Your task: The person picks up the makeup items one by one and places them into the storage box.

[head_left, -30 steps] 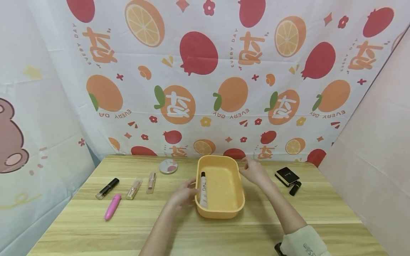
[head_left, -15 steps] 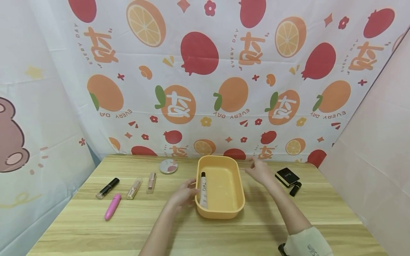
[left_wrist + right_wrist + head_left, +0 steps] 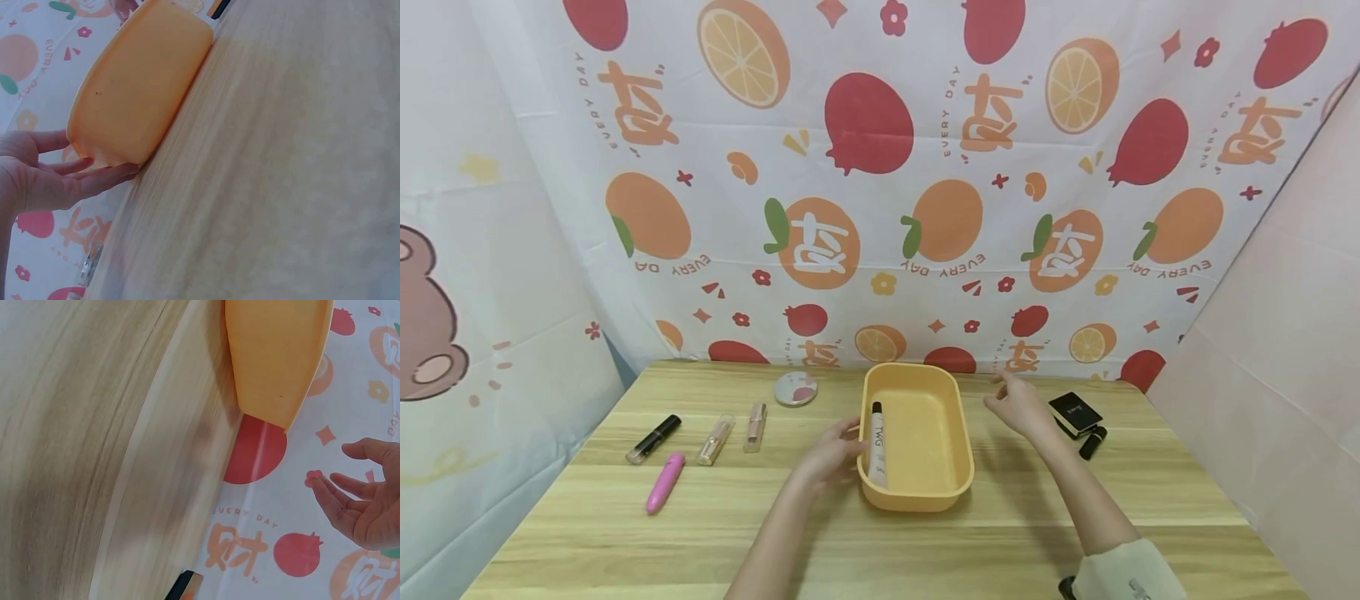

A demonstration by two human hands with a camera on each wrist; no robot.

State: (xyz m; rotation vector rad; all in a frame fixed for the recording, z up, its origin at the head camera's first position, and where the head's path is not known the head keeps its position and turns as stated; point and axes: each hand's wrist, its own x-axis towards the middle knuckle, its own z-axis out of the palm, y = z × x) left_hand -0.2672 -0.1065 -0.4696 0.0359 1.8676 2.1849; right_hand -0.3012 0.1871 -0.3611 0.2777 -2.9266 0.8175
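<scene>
And here's the yellow bin, standing on the worktop near the middle of its back edge, with a white tube lettered TWG inside, lengthwise along the left wall, black cap towards the back edge. The left hand holds that wall, thumb at the rim, fingers against the outside! Over on the right, the right hand hangs apart from the bin, fingers loosely bent, holding nothing. A black box sits towards the back-right corner, a small black tube just beside it. Towards the left edge, a pink tube lies near a black-and-clear tube; a round disc lies near the back edge.
</scene>
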